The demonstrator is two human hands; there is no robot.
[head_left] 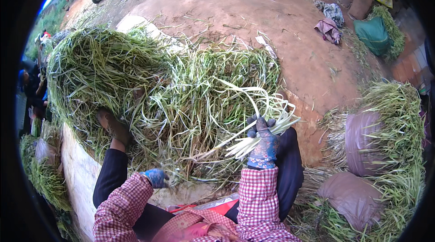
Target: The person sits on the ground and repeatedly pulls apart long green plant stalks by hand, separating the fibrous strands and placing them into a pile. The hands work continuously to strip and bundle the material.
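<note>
My right hand (264, 140), in a patterned, soiled glove, grips a bunch of long pale chive-like stalks (243, 147). Their whitish ends point down to the left, and thin, limp leaves loop above my fingers. One longer stalk with a brownish end sticks out to the left. Lower down on the left is my left hand (156, 178) in a blue glove, close to the front edge of the plant heap. Its fingers are partly hidden, and I cannot tell whether they hold anything. Before me spreads a broad heap of tangled green stalks (200, 96).
On the right stand bundles of greens wrapped in purplish plastic (363, 143), with a green sack (373, 35) farther back. Crumpled cloths (329, 30) lie on the reddish ground. People (34, 79) sit at the far left. My foot (114, 126) is against the heap.
</note>
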